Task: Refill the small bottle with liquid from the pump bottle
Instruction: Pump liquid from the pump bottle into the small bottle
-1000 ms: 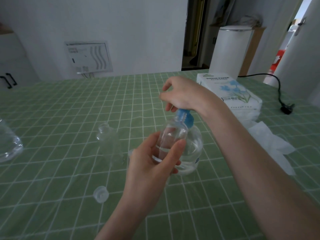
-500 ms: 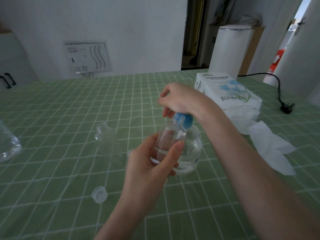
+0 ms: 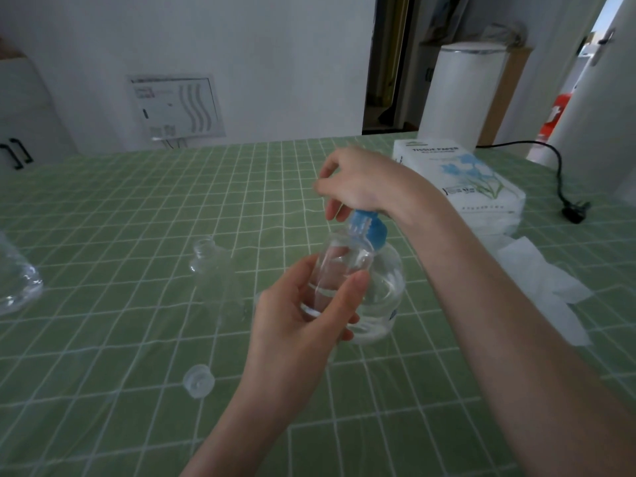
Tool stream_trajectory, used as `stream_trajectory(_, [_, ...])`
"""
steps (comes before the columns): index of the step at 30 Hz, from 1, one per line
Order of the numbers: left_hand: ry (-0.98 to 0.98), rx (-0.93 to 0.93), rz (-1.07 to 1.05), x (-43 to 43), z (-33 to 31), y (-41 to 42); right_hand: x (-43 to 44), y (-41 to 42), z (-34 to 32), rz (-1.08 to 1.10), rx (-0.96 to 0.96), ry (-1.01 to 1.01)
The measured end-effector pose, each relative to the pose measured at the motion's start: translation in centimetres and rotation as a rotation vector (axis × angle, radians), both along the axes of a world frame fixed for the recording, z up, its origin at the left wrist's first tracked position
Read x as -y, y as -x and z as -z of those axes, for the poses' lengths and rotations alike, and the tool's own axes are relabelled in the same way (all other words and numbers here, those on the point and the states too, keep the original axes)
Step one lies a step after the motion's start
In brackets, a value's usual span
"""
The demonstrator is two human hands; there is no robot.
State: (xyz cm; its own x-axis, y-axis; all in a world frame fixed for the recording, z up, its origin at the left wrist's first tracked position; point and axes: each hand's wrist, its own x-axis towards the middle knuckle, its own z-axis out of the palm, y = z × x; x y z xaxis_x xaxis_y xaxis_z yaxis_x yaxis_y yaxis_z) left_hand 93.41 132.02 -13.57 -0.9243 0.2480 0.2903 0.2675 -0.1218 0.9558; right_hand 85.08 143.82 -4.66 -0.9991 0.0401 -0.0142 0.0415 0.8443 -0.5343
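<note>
A green cloth with a white grid (image 3: 103,208) covers the table and fills the lower two thirds of the frame. Behind it a plain white wall (image 3: 241,46) runs across the top, with a white panel (image 3: 175,106) mounted left of centre. A dark doorway (image 3: 387,63) opens right of centre. A tall white bin (image 3: 461,91) stands at the upper right beyond the table edge. At the far left, black handles (image 3: 15,153) show on a pale cabinet.

On the cloth at the right lies a pack of tissues (image 3: 461,180). A loose tissue (image 3: 537,284) is spread below it, and a black cable ends in a plug (image 3: 574,211) near the right edge.

In the middle stands the pump bottle (image 3: 385,294), clear with a blue top. The right hand (image 3: 358,180) lies over that top with its fingers bent down around it. The left hand (image 3: 296,325) grips the small bottle (image 3: 340,270) between thumb and fingers. The bottle is held against the front of the pump bottle, its mouth just under the blue spout, with some clear liquid in its lower part.

Left of centre stands an empty clear bottle (image 3: 213,273). A clear container (image 3: 17,287) is cut off by the left edge. A small clear cap (image 3: 199,380) lies on the cloth at lower left.
</note>
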Motion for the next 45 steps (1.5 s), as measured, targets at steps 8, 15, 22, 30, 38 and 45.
stream_trajectory(8, [0.016, -0.001, -0.005, 0.0, 0.0, -0.1, 0.1, -0.5, 0.4, 0.008, -0.011, 0.029])
stream_trajectory(15, [0.009, -0.007, 0.012, 0.1, -0.2, 0.0, 0.0, -0.1, -0.3, 0.028, -0.071, -0.009])
stream_trajectory(22, [0.012, -0.006, 0.006, 0.1, 0.1, 0.0, 0.1, 0.0, 0.4, 0.022, 0.003, 0.007])
stream_trajectory(30, [0.017, -0.004, 0.001, 0.1, 0.0, -0.1, 0.0, -0.1, 0.4, 0.022, -0.020, 0.005])
stream_trajectory(38, [0.015, -0.009, -0.010, 0.1, -0.1, 0.0, 0.1, 0.2, 0.0, 0.016, -0.013, 0.009])
stream_trajectory(45, [0.025, 0.005, -0.015, 0.1, 0.0, -0.2, 0.1, -0.2, 0.8, 0.021, 0.011, 0.031])
